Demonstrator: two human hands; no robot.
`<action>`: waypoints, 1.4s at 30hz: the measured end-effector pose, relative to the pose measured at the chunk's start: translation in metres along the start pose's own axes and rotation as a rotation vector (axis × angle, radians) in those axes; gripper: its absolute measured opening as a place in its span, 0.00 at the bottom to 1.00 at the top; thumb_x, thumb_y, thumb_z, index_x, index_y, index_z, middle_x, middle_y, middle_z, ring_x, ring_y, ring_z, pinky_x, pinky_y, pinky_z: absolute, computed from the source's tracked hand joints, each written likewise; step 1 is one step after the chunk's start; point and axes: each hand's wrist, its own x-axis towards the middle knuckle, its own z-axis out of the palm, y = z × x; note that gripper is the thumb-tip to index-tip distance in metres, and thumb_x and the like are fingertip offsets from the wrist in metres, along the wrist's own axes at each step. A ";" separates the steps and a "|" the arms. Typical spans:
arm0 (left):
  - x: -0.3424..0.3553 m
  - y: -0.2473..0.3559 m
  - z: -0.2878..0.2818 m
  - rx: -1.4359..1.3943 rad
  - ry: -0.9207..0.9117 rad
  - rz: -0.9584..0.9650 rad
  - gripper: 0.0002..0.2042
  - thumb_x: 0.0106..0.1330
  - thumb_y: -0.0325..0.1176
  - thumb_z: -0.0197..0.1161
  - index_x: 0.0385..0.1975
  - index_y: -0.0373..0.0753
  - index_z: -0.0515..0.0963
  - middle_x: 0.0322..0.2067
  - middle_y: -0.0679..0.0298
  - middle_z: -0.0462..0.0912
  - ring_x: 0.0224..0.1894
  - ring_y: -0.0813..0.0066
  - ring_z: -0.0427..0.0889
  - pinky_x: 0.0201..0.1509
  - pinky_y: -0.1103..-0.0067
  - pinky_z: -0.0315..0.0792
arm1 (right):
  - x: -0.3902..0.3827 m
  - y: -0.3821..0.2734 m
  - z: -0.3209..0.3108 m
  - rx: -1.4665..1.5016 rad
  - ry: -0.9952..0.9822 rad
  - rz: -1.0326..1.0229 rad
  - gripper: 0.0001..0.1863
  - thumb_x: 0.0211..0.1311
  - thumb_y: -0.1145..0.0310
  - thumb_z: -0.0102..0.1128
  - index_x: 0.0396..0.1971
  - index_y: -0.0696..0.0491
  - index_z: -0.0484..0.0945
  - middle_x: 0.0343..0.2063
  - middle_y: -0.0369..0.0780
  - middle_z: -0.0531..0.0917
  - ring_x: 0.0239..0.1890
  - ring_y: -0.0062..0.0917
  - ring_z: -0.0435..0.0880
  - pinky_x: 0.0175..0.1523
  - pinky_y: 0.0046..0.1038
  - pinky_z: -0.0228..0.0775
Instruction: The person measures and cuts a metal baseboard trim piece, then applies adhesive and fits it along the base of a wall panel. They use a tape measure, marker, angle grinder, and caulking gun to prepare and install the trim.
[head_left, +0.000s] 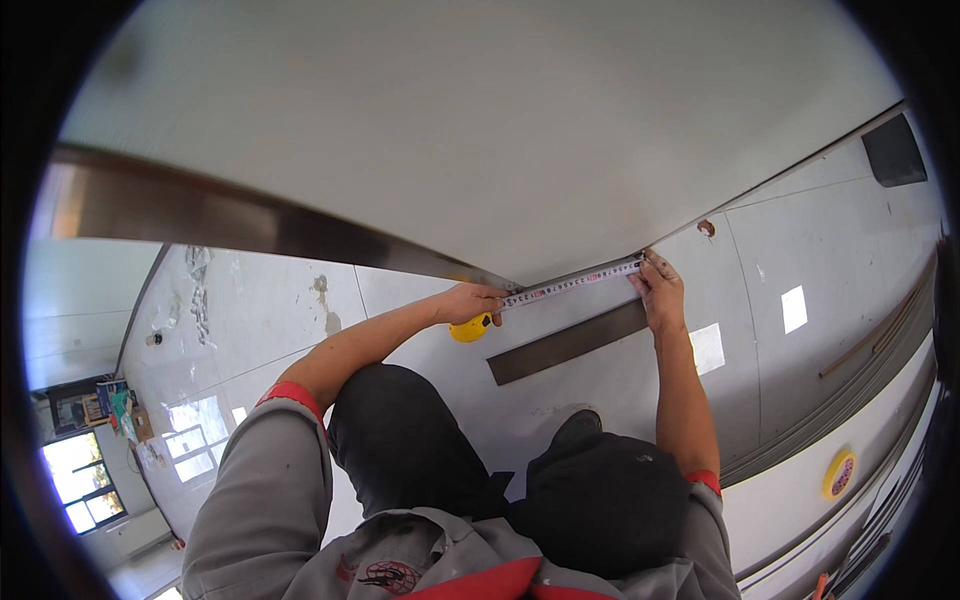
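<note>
Two pinches hold the tape blade point(570, 284) crosswise. The left hand point(472, 302) is nearer its yellow case point(468, 329), the right hand point(661, 290) opposite.

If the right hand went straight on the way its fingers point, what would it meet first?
Most likely the edge of the large pale panel, just beyond the right hand, which holds the tape blade near that edge. Depth is unclear here, so it may already be touching.

Left hand point(470, 303) and right hand point(660, 293) hold an extended tape measure point(570, 285).
</note>
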 end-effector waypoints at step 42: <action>-0.003 0.009 -0.003 -0.027 -0.010 0.027 0.26 0.74 0.40 0.50 0.66 0.30 0.69 0.43 0.64 0.89 0.54 0.71 0.80 0.63 0.76 0.68 | -0.004 -0.001 0.003 -0.024 0.018 -0.015 0.21 0.69 0.76 0.57 0.61 0.58 0.77 0.44 0.33 0.83 0.42 0.16 0.81 0.49 0.21 0.78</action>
